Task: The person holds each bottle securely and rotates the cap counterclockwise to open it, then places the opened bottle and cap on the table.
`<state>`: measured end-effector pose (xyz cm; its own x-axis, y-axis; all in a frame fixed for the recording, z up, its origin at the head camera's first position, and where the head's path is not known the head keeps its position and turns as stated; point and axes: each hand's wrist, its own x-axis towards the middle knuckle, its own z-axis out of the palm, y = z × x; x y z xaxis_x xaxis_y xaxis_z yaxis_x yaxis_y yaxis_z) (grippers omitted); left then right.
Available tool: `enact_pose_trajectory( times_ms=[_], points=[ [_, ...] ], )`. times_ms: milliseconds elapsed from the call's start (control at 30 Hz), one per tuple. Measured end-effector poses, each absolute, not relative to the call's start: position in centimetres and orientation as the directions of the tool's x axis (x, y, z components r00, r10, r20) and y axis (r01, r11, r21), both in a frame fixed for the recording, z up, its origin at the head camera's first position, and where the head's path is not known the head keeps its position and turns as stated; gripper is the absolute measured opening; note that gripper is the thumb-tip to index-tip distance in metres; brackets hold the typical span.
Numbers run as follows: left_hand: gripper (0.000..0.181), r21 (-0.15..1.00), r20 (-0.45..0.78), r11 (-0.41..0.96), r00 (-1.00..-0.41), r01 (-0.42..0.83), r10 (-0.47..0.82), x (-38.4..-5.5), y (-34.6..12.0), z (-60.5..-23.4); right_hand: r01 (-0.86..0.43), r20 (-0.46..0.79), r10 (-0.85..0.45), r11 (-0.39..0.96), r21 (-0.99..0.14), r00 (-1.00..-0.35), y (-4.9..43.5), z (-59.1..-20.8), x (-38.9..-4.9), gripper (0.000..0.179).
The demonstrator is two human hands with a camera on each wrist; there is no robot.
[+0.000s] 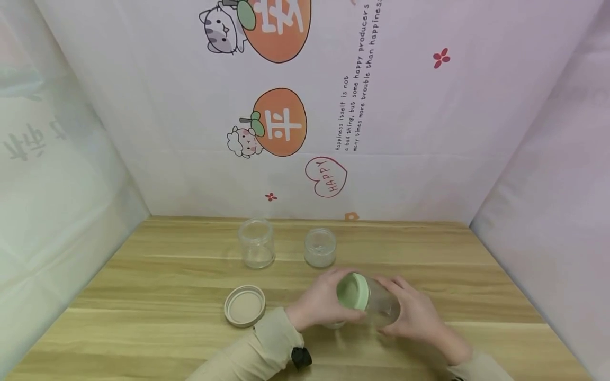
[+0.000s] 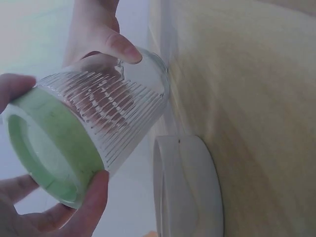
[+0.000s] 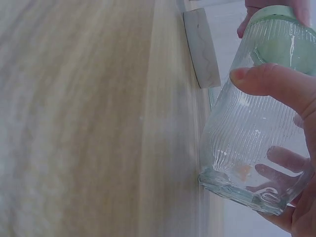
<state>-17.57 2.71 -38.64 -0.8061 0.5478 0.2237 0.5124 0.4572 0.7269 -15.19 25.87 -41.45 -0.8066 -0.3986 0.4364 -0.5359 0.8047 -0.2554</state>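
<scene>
A ribbed clear glass jar [image 1: 383,304] with a light green lid [image 1: 353,292] is tilted above the table, lid end toward the left. My left hand [image 1: 325,302] grips the green lid around its rim, thumb and fingers on opposite sides. With my right hand [image 1: 417,313] I hold the glass body near its base, and the fingers show through the glass in the right wrist view. A pale round lid [image 2: 190,187] is close by the jar in the left wrist view. Part of another clear glass piece [image 1: 335,324] peeks out below my left hand, mostly hidden.
An open clear glass jar [image 1: 257,246] stands at the back left of the wooden table [image 1: 157,296]. To its right is a shorter clear jar [image 1: 320,248]. A beige round lid [image 1: 244,306] lies left of my left hand. Fabric walls [image 1: 405,132] enclose the table.
</scene>
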Motion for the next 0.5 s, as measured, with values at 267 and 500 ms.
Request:
enact_pose_trajectory(
  times_ms=[267,500],
  points=[
    [0.07,0.701,0.241,0.496,-0.825,0.512,0.51,-17.48,2.7,-38.89,-0.527,0.422,-0.393,0.806,-0.269,-0.817,25.6,-41.38,-15.13,0.099],
    [0.105,0.596,0.282,0.496,-0.743,0.632,0.607,-17.29,2.13,-38.46,-0.511,0.409,-0.38,0.813,-0.28,-0.83,25.66,-41.25,-15.1,0.1]
  ],
)
